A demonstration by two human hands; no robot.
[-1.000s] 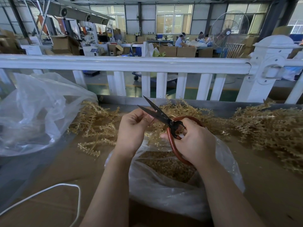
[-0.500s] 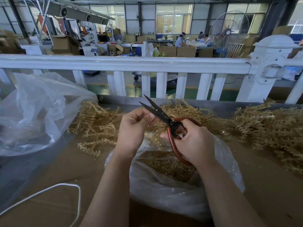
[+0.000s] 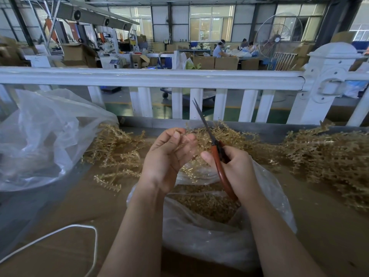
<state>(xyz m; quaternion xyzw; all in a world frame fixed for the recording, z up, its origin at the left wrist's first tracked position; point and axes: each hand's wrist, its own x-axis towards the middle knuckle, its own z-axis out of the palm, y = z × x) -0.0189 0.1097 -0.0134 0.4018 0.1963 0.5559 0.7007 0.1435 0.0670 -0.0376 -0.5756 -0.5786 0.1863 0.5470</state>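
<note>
Right hand [image 3: 236, 169] clenched round the red handle of the scissors [image 3: 215, 145]. Blades are nearly together and point up toward 11 o'clock, tip in front of the white railing [image 3: 159, 78]. Left hand [image 3: 166, 158] sits just at 9 o'clock of the scissors, palm toward the camera and fingers curled, pinching a small gold piece [image 3: 184, 135] at the fingertips. The piece is blurred, so its shape is hard to tell. It sits just left of the blades; can't tell if it touches them.

Both hands hover over an open clear bag [image 3: 219, 240] at 6 o'clock, with loose gold bits [image 3: 203, 203] inside. A pile of gold sprigs [image 3: 115, 150] lies at 9 o'clock of the hands, and a bigger pile [image 3: 329, 158] at 3 o'clock, both on the cardboard tabletop [image 3: 60, 208]. A second clear bag [image 3: 40, 136] is at far 9 o'clock. A white cord [image 3: 95, 242] loops at 7 o'clock.
</note>
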